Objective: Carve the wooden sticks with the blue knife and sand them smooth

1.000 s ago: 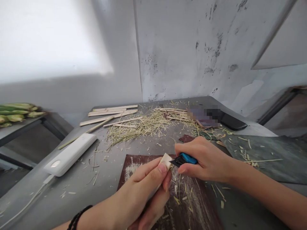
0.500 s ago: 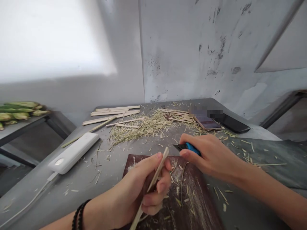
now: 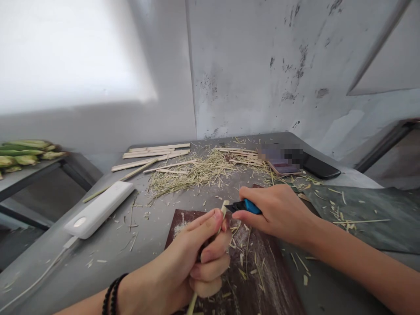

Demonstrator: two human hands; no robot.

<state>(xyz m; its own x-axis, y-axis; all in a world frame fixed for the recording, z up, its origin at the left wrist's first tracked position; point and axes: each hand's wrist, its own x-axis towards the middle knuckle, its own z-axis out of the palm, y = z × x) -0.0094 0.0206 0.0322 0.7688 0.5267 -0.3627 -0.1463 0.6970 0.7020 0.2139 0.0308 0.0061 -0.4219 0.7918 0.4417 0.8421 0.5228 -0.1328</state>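
Observation:
My left hand [image 3: 200, 251] is closed round a thin pale plant strip [image 3: 224, 205], whose upper tip pokes out above the thumb and whose lower end shows below the fist. My right hand [image 3: 272, 210] grips a blue and black utility knife [image 3: 252, 207]. Its dark blade meets or nearly meets the strip's tip; I cannot tell whether it cuts in. Beneath both hands lies a dark brown board [image 3: 262, 271] strewn with shavings. Fingers hide the middle of the strip.
Behind the hands spreads a heap of thin shavings [image 3: 197, 173]. Flat pale strips [image 3: 151, 153] lie at the back left, near a white power bank [image 3: 100, 210] with a cable. Two phones [image 3: 284, 166] [image 3: 320, 166] rest at the back right. Green stalks [image 3: 26, 151] sit on a side table.
My right hand has moved left, bringing the knife blade to the strip's tip. The fingers of my left hand have closed more tightly round the strip, which now stands more upright.

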